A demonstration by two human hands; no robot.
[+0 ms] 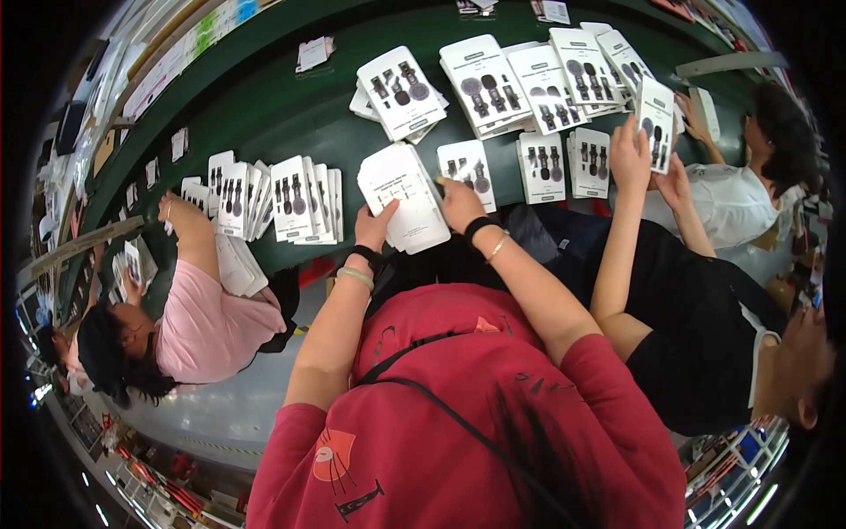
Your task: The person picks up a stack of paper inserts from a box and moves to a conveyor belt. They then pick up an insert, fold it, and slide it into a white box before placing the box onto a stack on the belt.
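A fanned stack of white printed cards with rounded corners (407,189) is between my hands at the near edge of the green table, plainer side up. My left hand (375,229) grips its lower left edge, thumb on top. My right hand (461,208) closes on its right edge; some of its fingers are hidden beneath. Just beyond my right hand lies a small pile of white cards picturing black devices (467,167). Farther off, a taller, uneven pile of similar cards (401,93) sits ahead of the stack.
More card piles (483,84) cover the table's far right, and leaning rows (300,198) stand at left. A co-worker's hand at right holds a white card package (656,123). Another co-worker in pink (220,326) reaches over the green table (291,115) at left.
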